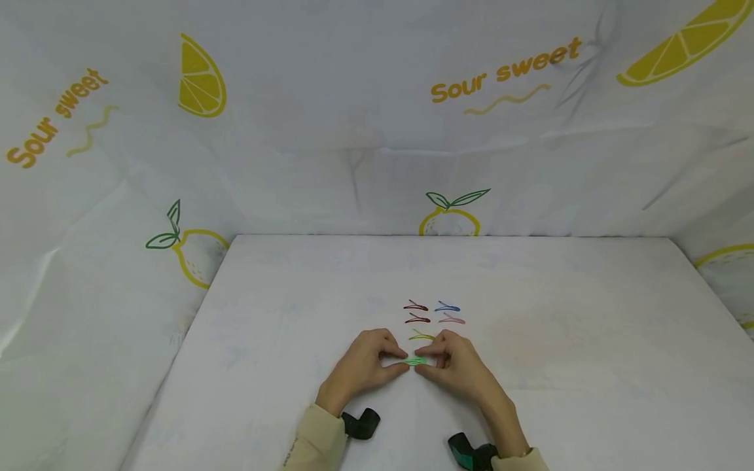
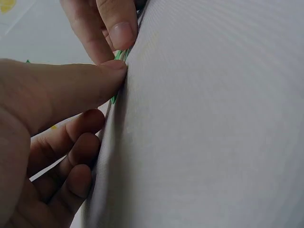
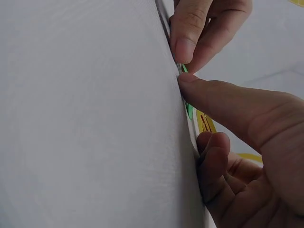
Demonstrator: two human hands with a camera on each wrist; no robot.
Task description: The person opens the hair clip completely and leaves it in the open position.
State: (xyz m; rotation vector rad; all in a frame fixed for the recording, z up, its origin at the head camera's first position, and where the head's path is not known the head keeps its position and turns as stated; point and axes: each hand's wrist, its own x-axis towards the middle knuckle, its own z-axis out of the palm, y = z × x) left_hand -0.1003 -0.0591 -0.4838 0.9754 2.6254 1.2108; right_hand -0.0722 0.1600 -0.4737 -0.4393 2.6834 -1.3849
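Observation:
Both hands meet at a green snap hair clip (image 1: 415, 361) lying low over the white table. My left hand (image 1: 372, 361) pinches its left end between thumb and forefinger. At the other end, the thumb and forefinger of my right hand (image 1: 456, 363) pinch it too. The left wrist view shows only slivers of the green clip (image 2: 113, 99) around the thumb. In the right wrist view, part of the clip (image 3: 190, 111) shows below the thumb. Just beyond the fingers lies a yellow hair clip (image 1: 421, 335), its arms spread, close to the right hand.
Behind the yellow clip lie two dark red clips (image 1: 417, 318), a pink clip (image 1: 451, 318) and a blue clip (image 1: 448, 307), all spread apart. The white table (image 1: 265, 294) meets a lemon-printed sheet (image 1: 330, 183) at its back and sides.

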